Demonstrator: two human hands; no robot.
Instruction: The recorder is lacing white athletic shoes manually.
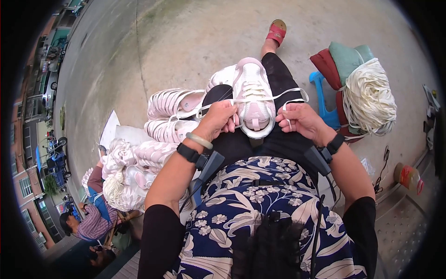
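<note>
A: Head view, only one. Shoe (250,76) where?

B: On lap (232,146), approx. mid betw. L & R edges, betw. both hands. White/pink, sole down afaict.

A: Long axis?

B: Near edge to far edge of lap, v. slight lean L at the toe. Toe = far edge, opening faces torso.

A: Hands?

B: L hand (216,119) narrow, fingertips pinching lace (278,96), beside opening's L side. R hand (303,121) narrow too, pinching the lace on R side.

A: Which is nearer?

B: L, slightly. Its fingertips just beside shoe; contact can't tell. R: small gap. Both approx. level w/ opening, i.e. shoe's near-edge half.

A: Key rel., quick?

B: Shoe's in the middle, lace goes out sideways to both hands, approx. square to long axis. R side has slack: bows out past far side of R hand, then back to its fingertips. L run looks shorter, partly hidden by fingers.

A: Surroundings?

B: Other shoes (169,107) off lap's L edge. Cream lace bundle (371,100) beyond R edge, well apart from R hand.
</note>
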